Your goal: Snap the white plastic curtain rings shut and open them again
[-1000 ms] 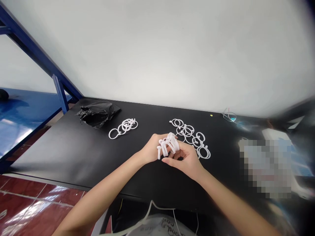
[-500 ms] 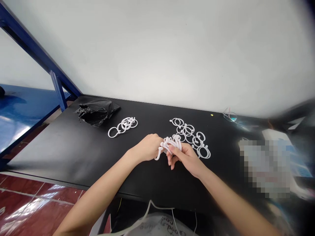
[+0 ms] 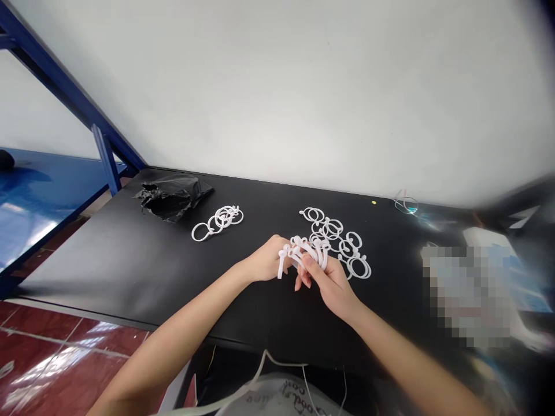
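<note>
Both my hands meet over the middle of the black table around a bunch of white plastic rings. My left hand grips the bunch from the left with closed fingers. From the right, my right hand pinches the rings with thumb and fingers. Just beyond my right hand lies a loose pile of white rings on the table. A smaller linked group of white rings lies further left.
A crumpled black plastic bag sits at the table's back left. Blue metal shelving stands to the left. A small clear item lies at the back right by the white wall. Blurred objects fill the right side.
My right hand has shifted its fingers along the bunch and the rings have spread out a little to the right. The hands stay in about the same place.
</note>
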